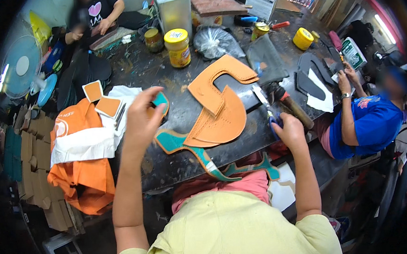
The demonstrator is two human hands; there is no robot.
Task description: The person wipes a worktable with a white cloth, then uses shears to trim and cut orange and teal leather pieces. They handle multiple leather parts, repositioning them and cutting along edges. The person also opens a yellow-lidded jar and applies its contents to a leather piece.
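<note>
Left hand (141, 114): fingers parted, loosely bent; teal piece (160, 100) behind, partly hidden, contact unclear. Right hand (290, 130): closed on scissors (260, 96), handles mostly covered. Tan leather pieces (226, 118): overlapping, on black table (162, 169), between the hands. Teal strip (169, 140): partly under the leather. Hammer (298, 112): beside scissors, head indistinct.

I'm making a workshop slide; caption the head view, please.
Right hand holding scissors, left hand near a small teal piece, orange pieces between them on a dark table.
</note>
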